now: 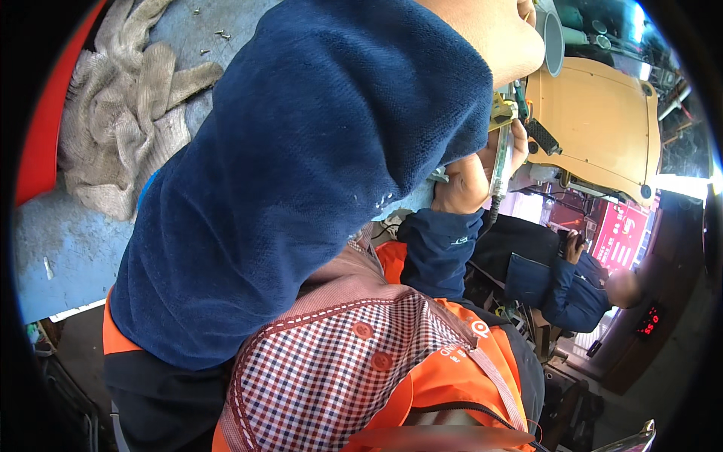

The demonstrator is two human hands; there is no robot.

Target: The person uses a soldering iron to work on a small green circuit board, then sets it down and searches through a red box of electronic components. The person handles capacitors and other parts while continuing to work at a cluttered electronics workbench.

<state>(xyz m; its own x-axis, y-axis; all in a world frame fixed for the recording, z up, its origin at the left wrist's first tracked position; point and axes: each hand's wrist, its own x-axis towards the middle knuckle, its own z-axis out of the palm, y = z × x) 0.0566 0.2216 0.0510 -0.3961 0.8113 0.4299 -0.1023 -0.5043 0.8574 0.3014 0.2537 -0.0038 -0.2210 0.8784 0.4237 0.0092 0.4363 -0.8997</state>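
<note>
My left hand (491, 34) is at the top edge, its navy fleece sleeve (324, 143) filling the middle of the view. Its fingers look curled, but most are cut off or turned away, so what they hold cannot be made out. A grey round-rimmed cup or tube (553, 44) is beside it. Below, my right hand (463, 184) wraps round a slim, clear-bodied tool (501, 162) with a black cord at its lower end. A yellow part (500, 111) sits just above the right fingers. My left forearm hides part of this area.
Grey knitted work gloves (124, 113) lie on the blue worktop (45, 248), near a few small screws (223, 35). A tan panel-like case (595, 128) stands beyond my hands, with a black-handled item (544, 137) before it. Another person (561, 282) is farther off at the right.
</note>
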